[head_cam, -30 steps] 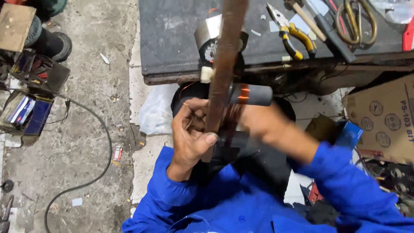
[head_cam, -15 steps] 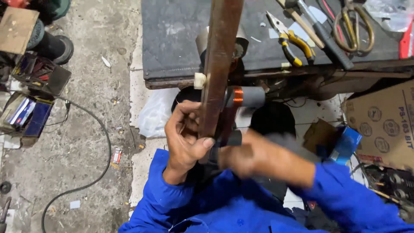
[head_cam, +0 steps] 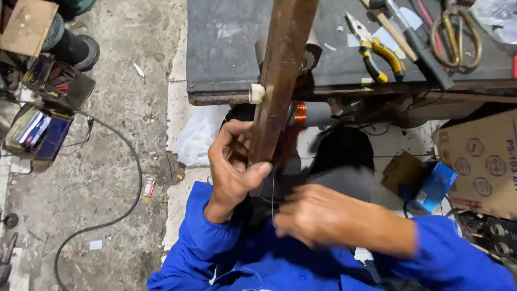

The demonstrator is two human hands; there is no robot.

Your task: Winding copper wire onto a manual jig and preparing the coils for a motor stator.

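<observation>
A brown wooden bar [head_cam: 280, 81] is grasped by the left hand [head_cam: 234, 167], its grip clenched. The right hand [head_cam: 315, 215] is blurred; its grip cannot be told. A copper coil [head_cam: 299, 114] is seen beside the bar.

The left hand [head_cam: 234, 170] grips a long brown bar [head_cam: 280, 81]; the blurred right hand [head_cam: 318, 215] hovers beside it, below the counter [head_cam: 226, 48].

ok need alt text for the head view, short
A person in blue sleeves grips a long brown wooden bar with the left hand while the blurred right hand works below, beside a copper wire coil and a dark workbench.
</observation>
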